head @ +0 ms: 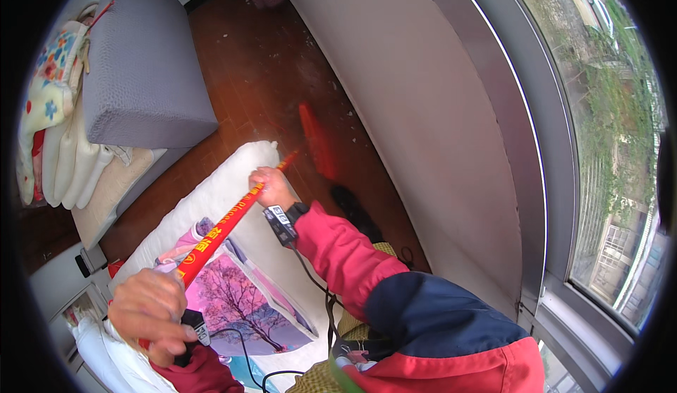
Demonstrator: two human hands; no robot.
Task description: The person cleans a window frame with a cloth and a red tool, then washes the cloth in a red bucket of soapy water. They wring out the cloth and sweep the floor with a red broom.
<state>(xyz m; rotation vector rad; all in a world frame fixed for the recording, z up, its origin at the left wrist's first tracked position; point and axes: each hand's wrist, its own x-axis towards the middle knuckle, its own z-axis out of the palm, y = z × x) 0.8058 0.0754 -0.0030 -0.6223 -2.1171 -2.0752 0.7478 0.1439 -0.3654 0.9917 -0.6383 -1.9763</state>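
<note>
A long red handle [222,230] with yellow writing slants across the middle of the view. My left hand [148,306] is closed around its near end at the lower left. Farther along, my right hand [268,184] grips the same handle over the edge of a white mattress or pad. Past the right hand the handle runs down toward a blurred red broom-like head [319,147] at the floor. How the two join cannot be made out. Each wrist carries a small black device with a cable.
The reddish-brown floor [243,76] bears pale specks. A wall and window frame [550,128] border the right. A grey upholstered block [153,76] stands left, beside folded bedding [69,165]. A purple tree-print cloth [238,298] lies on the white pad [185,208]. A dark shoe [351,205] is on the floor.
</note>
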